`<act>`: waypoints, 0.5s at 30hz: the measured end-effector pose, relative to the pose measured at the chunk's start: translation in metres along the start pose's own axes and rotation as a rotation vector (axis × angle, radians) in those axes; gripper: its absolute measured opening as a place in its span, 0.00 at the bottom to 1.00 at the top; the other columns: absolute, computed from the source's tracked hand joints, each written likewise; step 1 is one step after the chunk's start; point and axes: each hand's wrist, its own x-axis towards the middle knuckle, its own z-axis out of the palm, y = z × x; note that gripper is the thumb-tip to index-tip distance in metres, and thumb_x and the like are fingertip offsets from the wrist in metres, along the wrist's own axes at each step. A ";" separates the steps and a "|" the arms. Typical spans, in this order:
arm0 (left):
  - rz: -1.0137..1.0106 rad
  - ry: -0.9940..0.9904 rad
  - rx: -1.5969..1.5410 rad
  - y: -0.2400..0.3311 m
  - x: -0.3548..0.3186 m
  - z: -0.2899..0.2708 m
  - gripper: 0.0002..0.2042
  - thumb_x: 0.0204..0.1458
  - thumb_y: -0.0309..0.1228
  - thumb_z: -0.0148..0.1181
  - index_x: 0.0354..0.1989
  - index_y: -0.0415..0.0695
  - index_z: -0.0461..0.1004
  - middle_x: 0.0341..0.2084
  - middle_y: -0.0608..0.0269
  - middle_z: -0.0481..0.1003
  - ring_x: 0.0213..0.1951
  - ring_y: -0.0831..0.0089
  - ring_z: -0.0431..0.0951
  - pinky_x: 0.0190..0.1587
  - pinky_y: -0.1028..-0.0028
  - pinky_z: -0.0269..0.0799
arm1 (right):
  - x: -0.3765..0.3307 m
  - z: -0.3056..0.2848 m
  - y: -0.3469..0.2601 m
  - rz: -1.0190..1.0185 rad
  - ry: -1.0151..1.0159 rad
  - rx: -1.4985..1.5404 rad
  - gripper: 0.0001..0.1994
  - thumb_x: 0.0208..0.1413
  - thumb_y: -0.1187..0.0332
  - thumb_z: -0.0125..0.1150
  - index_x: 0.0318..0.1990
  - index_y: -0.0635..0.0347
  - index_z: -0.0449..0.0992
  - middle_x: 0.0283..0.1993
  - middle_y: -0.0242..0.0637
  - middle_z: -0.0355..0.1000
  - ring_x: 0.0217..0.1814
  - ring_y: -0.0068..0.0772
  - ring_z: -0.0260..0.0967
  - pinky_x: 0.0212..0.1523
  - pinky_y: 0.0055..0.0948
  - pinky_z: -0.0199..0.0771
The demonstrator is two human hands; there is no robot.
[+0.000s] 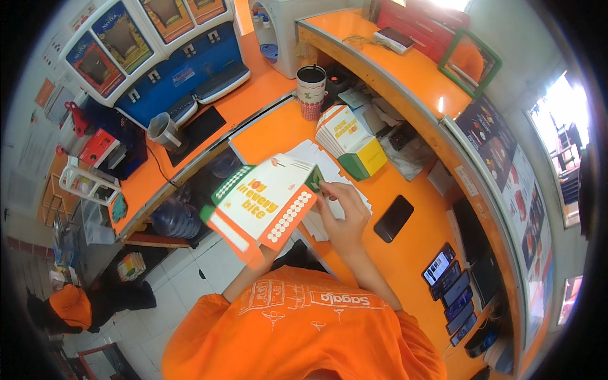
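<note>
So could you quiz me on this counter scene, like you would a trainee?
1. True or false: the right hand pinches a corner of the printed carton.
2. What lies on the orange counter just right of that hand: (a) black phone, (b) scissors, (c) spoon?
3. Fill in: the stack of flat cartons rests on a yellow and ____ box.

Key: 1 true; 2 a, the black phone; 3 green.

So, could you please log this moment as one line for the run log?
right hand: pinching flap of food box | left hand: hidden under box | flat box stack: on orange counter
</note>
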 end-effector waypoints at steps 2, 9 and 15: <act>-0.062 -0.052 -0.036 0.004 0.013 -0.006 0.14 0.55 0.29 0.63 0.49 0.40 0.75 0.44 0.61 0.76 0.48 0.72 0.74 0.49 0.70 0.71 | 0.002 0.009 0.002 -0.148 -0.002 -0.068 0.17 0.45 0.79 0.67 0.46 0.62 0.78 0.42 0.41 0.73 0.39 0.37 0.71 0.39 0.29 0.72; -0.269 -0.131 -0.490 -0.006 0.075 -0.008 0.12 0.58 0.33 0.60 0.47 0.40 0.76 0.40 0.62 0.77 0.41 0.75 0.78 0.42 0.74 0.74 | 0.022 0.041 0.010 -0.167 -0.154 -0.354 0.19 0.50 0.72 0.64 0.52 0.61 0.76 0.56 0.46 0.66 0.58 0.52 0.61 0.55 0.43 0.64; 0.135 -0.647 0.067 -0.063 0.123 0.008 0.11 0.53 0.28 0.61 0.43 0.36 0.75 0.35 0.51 0.78 0.38 0.68 0.81 0.40 0.72 0.76 | 0.061 0.088 0.014 -0.113 -0.086 -0.389 0.18 0.49 0.74 0.64 0.50 0.61 0.74 0.55 0.47 0.68 0.54 0.50 0.66 0.53 0.44 0.67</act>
